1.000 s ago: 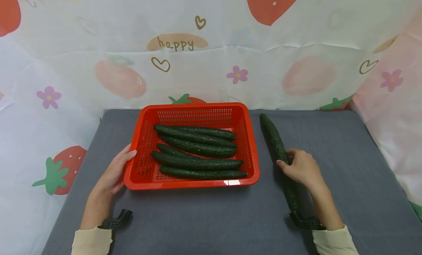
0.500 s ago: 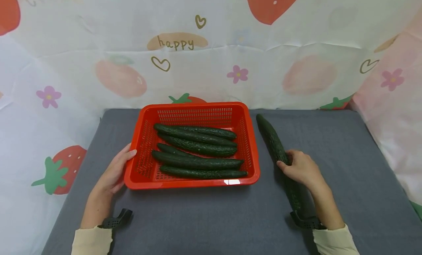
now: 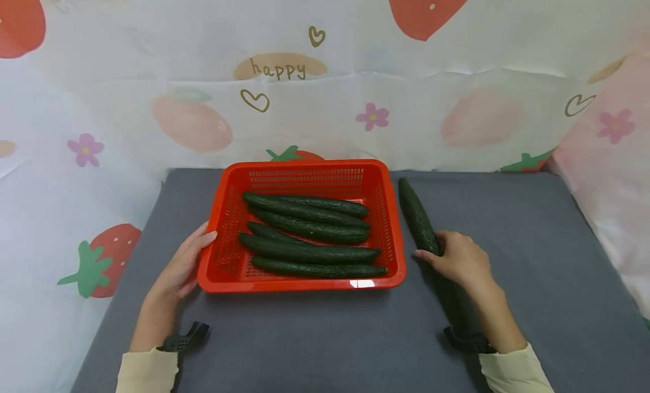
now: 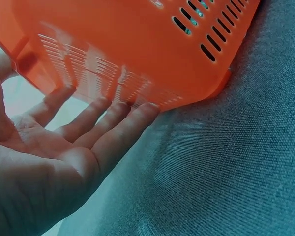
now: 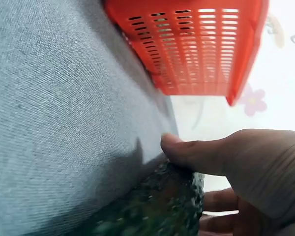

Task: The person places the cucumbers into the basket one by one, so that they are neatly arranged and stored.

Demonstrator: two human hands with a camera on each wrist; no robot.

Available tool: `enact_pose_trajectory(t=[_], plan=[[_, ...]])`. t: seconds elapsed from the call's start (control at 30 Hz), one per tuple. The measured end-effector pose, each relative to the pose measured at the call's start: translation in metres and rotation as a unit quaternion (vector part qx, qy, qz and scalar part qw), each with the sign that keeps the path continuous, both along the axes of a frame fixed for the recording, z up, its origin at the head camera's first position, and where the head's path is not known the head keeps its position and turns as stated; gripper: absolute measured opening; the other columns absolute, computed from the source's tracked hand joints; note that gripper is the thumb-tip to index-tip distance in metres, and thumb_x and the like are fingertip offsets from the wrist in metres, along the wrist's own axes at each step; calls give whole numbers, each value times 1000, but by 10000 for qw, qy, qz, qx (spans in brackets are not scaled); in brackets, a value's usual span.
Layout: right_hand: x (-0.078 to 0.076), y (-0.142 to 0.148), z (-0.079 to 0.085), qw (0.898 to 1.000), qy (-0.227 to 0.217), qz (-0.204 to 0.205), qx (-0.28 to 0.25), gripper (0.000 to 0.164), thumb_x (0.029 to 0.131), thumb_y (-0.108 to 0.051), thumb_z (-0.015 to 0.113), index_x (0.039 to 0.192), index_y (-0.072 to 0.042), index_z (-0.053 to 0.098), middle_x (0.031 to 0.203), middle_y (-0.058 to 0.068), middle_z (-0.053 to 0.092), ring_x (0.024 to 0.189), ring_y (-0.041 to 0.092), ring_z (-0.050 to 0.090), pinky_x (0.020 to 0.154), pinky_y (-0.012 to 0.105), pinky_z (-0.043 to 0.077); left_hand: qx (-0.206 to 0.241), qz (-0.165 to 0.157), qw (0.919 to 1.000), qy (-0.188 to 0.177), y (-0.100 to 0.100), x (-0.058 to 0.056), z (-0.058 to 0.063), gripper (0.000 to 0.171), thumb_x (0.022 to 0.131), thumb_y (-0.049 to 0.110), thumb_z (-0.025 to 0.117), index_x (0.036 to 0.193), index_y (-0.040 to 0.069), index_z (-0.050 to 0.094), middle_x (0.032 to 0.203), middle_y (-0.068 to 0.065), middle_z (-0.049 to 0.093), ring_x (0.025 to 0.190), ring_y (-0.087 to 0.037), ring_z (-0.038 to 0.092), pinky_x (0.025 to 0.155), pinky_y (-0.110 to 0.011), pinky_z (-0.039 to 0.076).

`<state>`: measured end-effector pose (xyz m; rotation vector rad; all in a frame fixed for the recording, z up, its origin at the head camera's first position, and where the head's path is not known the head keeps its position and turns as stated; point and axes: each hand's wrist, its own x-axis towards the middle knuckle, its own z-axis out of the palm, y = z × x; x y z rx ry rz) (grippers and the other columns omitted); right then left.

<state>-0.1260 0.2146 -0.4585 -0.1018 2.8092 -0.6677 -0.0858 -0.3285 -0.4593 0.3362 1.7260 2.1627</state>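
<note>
My left hand [image 3: 181,262] holds the left side of a red plastic basket [image 3: 398,263], thumb over the rim. In the left wrist view, the fingertips [image 4: 148,109] rest against the basket's slotted outer wall. Several dark green cucumbers [image 3: 310,253] lie lengthwise inside. To the right of the basket, my right hand [image 3: 464,260] grips a single long cucumber [image 3: 417,215] near its middle. The right wrist view shows the thumb [image 5: 179,147] across its near side and the fingers [image 5: 220,201] on the other side. Its lower end is partly hidden by the wrist camera mount.
A grey cloth [image 3: 315,342] covers the table. Behind it hangs a white curtain [image 3: 325,116] printed with fruit, flowers and hearts. Black camera mounts [image 3: 188,337] are strapped to both wrists and reach out over the cloth.
The far end of the single cucumber has swung slightly left, toward the basket. My right thumb now reaches farther left across it. The head view has shifted a little; the left hand keeps its hold.
</note>
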Motion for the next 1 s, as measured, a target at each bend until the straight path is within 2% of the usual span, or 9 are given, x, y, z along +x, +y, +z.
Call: enact_pose_trajectory(t=[0.1,0.17,0.23,0.37,0.53,0.67,0.77,0.9,1.0], plan=[[-2,1,1,10000,-6,37,40,57,97,-47,73,125,2,69,90,15,73,76,28,67,57,38,49,-3,-2,10000,-2,3,-1,-1,46,115,15,29,160,21,34,126,4,74,101,-10,79,89,-30,64],[-5,2,3,9999,-36,119,68,54,97,-44,72,123,3,68,91,17,72,75,29,66,56,39,49,18,27,10000,0,3,0,-1,46,115,15,29,160,21,34,127,4,74,101,-10,79,90,-30,64],[-7,3,5,9997,-152,193,83,56,98,-40,71,127,7,65,98,23,73,80,34,68,60,44,53,28,39,10000,3,2,0,-1,46,115,15,29,160,22,35,127,4,74,101,-10,79,90,-29,64],[-11,3,9,9991,-277,290,122,70,99,-37,70,142,14,53,118,33,71,96,44,71,75,57,59,128,15,9999,-16,1,1,0,47,114,14,28,160,20,34,128,3,74,102,-11,79,91,-30,64],[-16,3,10,9992,-275,299,7,64,98,-39,71,134,13,59,116,33,71,90,40,70,74,53,59,143,30,9999,-3,0,1,-1,47,114,13,28,161,19,33,128,3,73,103,-10,79,91,-29,63],[-16,7,9,9994,-199,273,-61,69,99,-39,70,140,15,55,125,37,68,102,49,71,83,62,60,103,64,9999,-50,1,0,-2,47,114,14,30,161,18,33,129,3,72,104,-10,78,92,-29,63],[-14,11,8,9996,-196,176,-127,72,99,-40,69,143,15,53,115,33,72,98,46,71,83,62,59,29,99,9999,-97,2,-1,-1,47,115,16,31,162,19,32,132,4,72,106,-10,77,93,-29,63],[-11,15,8,9995,-196,116,-209,73,99,-42,69,145,13,52,92,21,73,81,33,70,72,52,59,11,97,9999,-135,2,-3,-1,47,115,17,32,162,19,33,132,3,72,106,-10,77,93,-29,63],[-10,16,9,9995,-95,160,-248,71,99,-42,69,143,12,54,102,26,74,87,37,71,72,53,59,43,113,9998,-152,1,-2,-1,46,115,16,32,160,20,36,131,3,72,105,-10,77,92,-29,63]])
